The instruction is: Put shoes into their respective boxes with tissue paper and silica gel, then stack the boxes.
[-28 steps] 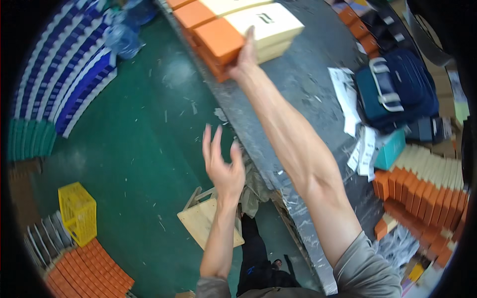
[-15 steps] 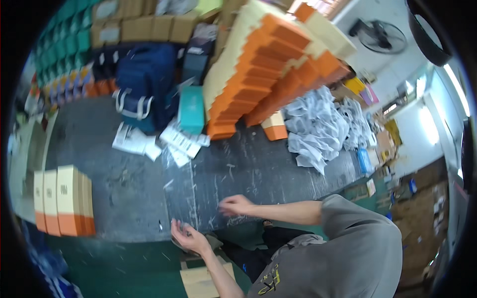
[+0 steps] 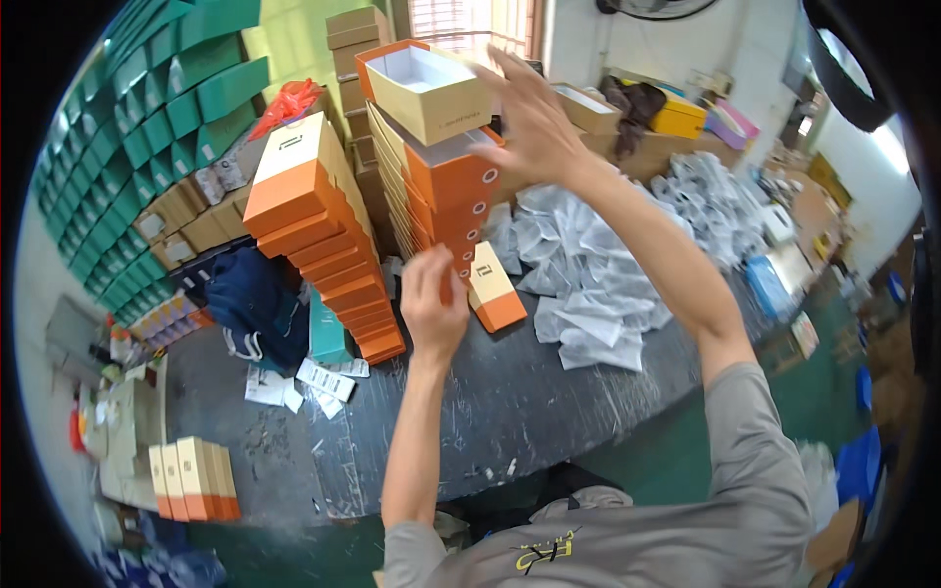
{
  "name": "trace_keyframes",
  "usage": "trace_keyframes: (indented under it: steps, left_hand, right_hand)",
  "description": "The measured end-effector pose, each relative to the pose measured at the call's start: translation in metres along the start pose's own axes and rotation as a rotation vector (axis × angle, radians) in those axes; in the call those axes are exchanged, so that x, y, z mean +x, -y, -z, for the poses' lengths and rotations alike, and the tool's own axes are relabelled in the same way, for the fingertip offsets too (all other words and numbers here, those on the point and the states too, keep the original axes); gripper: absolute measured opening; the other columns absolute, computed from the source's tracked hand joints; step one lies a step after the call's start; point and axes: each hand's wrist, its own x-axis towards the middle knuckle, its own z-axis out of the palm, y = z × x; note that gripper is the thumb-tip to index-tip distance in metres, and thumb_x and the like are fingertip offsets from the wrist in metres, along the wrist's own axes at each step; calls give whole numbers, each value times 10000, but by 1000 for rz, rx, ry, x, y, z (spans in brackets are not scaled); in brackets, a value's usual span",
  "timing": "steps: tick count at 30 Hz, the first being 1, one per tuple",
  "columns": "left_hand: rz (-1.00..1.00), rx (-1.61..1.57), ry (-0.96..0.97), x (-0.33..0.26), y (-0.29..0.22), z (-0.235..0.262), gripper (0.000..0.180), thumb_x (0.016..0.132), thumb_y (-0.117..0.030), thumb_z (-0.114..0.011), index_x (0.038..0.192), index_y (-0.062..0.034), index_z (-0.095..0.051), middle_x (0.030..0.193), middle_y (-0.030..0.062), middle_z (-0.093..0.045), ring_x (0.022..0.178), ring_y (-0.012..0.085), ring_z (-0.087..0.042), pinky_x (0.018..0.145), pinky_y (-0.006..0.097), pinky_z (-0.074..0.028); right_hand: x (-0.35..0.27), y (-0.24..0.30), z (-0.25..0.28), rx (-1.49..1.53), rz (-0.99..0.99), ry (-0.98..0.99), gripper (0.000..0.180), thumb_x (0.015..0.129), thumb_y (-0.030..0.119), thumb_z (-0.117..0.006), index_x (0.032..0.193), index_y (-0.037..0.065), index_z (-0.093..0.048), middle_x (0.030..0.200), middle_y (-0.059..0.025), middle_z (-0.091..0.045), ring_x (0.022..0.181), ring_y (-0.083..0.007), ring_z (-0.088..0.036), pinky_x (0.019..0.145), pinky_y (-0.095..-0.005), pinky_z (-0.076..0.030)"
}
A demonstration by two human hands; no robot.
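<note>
A tall stack of orange-and-cream shoe boxes (image 3: 436, 181) stands on the dark table, in front of me. On top of it sits an open box (image 3: 431, 103) with a white inside and no lid on. My right hand (image 3: 537, 122) is raised beside this box, fingers spread, holding nothing. Lower down, my left hand (image 3: 434, 306) hangs in front of the stack with loosely bent fingers and nothing visible in it; whether it touches the boxes I cannot tell. Just right of the stack's foot lies a single closed box (image 3: 497, 294).
A leaning stack of closed boxes (image 3: 314, 216) rises to the left. Crumpled white wrapping (image 3: 588, 265) is heaped on the right. A blue backpack (image 3: 250, 304), a teal box (image 3: 328, 328) and paper slips (image 3: 323, 380) lie farther left. Several upright boxes (image 3: 201, 480) stand at the left front edge.
Both hands have risen from the table's front edge to the box stack. My right hand is now up by the open top box, my left in front of the stack. The view has tilted upward.
</note>
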Motion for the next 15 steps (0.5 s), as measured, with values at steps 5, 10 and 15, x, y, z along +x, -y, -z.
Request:
trace_keyframes:
  steps: [5,10,15]
  left_hand:
    - [624,-126,-389,94,55,-45,359,930,-267,-687,1162,5,-656,1128,122,-670,1062,231,-630,861,383,-525]
    - [1329,-187,105,190,90,-64,988,829,-679,-602,1566,-82,-323,1616,263,-218,1456,522,-252,1049,703,-364]
    - [1314,-775,130,148,89,-100,1035,839,-863,-456,1565,-131,-368,1533,169,-462,1422,318,-412,1071,601,-401]
  right_hand:
    - [81,-55,-62,134,6,707,601,819,431,-780,1280,72,-640,993,-175,-745,1042,-358,-694,1099,-436,-415]
    - [55,-125,-64,1075,-571,217,661,910,572,-590,1395,123,-603,1456,-214,-544,1334,-318,-535,1122,-397,-406]
    - [-13,-116,-121,1602,-1385,549,1038,842,865,-456,1578,144,-337,1596,-189,-368,1462,-404,-336,1100,-751,-215]
